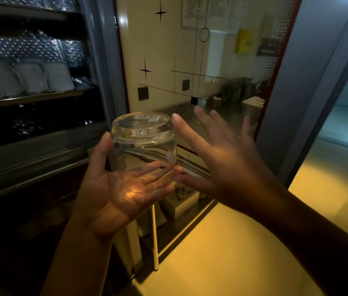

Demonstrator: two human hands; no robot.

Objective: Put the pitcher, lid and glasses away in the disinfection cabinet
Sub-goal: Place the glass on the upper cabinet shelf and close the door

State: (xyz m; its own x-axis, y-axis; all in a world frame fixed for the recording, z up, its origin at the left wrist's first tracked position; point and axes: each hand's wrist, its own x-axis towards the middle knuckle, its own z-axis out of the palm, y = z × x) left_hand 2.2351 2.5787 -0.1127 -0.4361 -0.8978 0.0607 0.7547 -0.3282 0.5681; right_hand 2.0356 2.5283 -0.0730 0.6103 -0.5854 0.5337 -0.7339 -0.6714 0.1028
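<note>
Glass point(144, 146) sits inverted in left hand point(121, 189) — base up, axis near-vertical.

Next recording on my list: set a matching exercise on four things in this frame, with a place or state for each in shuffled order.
Things:
1. glass
2. left hand
3. right hand
4. cabinet door

Places or states:
A. fingers spread, just right of the glass
B. upside down, labelled base on top
C. stands open, black star marks on its pane
D. holds the glass from below, thumb against its side

Pairs: 1-B, 2-D, 3-A, 4-C
</note>
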